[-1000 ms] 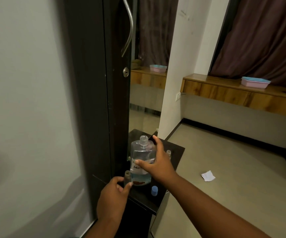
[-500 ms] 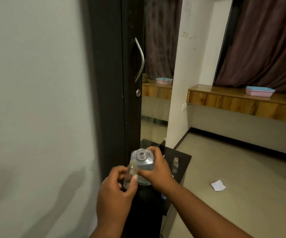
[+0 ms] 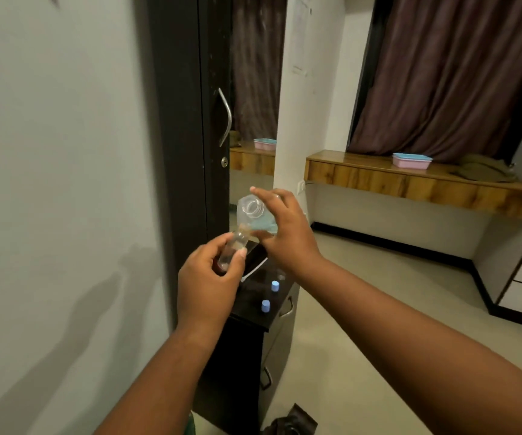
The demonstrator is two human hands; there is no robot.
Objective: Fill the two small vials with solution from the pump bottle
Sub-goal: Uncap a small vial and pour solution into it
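Both of your hands have come up off the dark cabinet top (image 3: 250,312) and the clear plastic pump bottle with its pump head off (image 3: 255,216) now tips mouth-down-left, so pouring looks about to begin; your right hand (image 3: 288,233) wraps its body, your left hand (image 3: 211,284) pinches the small clear vial (image 3: 233,248) just under it, while two blue caps (image 3: 269,296) wait below

both bare arms reach forward, hands raised close together.
left hand (image 3: 209,282) curls thumb and fingers around a vial (image 3: 231,251); right hand (image 3: 285,232) clasps a tilted bottle (image 3: 253,215) from its right side, index finger stretched over the top.
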